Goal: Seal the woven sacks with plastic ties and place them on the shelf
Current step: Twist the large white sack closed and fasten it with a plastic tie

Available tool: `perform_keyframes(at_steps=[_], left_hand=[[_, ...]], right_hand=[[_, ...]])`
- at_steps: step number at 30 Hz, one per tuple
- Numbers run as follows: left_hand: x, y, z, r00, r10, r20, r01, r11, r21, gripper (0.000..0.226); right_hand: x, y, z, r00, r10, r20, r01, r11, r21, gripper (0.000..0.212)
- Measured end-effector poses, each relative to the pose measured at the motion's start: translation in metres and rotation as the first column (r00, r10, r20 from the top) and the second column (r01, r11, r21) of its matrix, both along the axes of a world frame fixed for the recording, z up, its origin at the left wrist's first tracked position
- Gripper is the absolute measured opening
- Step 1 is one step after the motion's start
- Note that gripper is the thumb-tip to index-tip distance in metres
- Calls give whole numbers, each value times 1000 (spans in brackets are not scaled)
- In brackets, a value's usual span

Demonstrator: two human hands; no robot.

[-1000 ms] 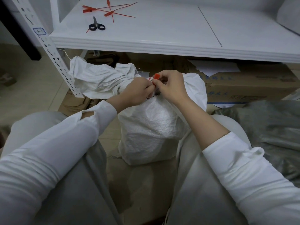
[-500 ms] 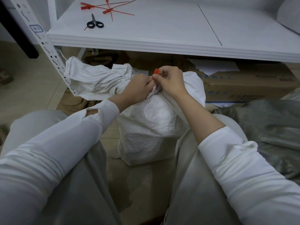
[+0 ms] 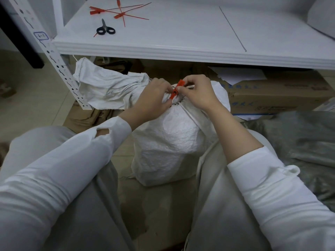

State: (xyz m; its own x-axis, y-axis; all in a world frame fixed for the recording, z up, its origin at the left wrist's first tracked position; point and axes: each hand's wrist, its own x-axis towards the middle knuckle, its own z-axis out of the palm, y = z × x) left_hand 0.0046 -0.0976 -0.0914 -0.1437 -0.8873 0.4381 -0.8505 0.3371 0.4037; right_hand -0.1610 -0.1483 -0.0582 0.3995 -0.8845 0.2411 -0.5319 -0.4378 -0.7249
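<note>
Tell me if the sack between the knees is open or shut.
Gathered shut: the sack neck is bunched, and the left hand and right hand pinch a red tie on it. Locked or not: cannot tell.

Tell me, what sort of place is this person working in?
Most likely a storeroom or packing area. A white metal shelf on a perforated upright holds spare red ties and scissors, cardboard boxes sit beneath it, and a woven sack is being sealed with a red tie.

Sack [image 3: 168,142] is stood under both hands, its tie [image 3: 176,89] pinched between left hand [image 3: 154,98] and right hand [image 3: 197,93]. Beyond the hands, the shelf [image 3: 181,42] is set. Scissors [image 3: 105,30] and spare ties [image 3: 119,12] are laid on it, beyond-left of the left hand.
</note>
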Motion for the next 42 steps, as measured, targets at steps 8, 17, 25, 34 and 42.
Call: perform_keyframes(at_steps=[8,17,25,34,42], left_hand=[[-6,-2,1,993,98,65,-86,983,-165,24],[-12,1,13,988,26,154,-47,990,133,34],[-19,3,-4,996,87,29,-91,987,136,32],[-17,0,-1,980,198,-7,-193,964,184,38],[6,11,7,987,45,-151,-33,996,81,24]], right_hand=[[5,1,-1,997,-68,35,66,996,54,19],[11,8,-1,997,-74,-16,73,996,-42,11],[19,9,-20,980,-178,-84,169,979,-112,10],[21,-1,-17,985,-119,-128,111,992,-62,13],[7,4,-9,994,-49,98,44,997,57,13]])
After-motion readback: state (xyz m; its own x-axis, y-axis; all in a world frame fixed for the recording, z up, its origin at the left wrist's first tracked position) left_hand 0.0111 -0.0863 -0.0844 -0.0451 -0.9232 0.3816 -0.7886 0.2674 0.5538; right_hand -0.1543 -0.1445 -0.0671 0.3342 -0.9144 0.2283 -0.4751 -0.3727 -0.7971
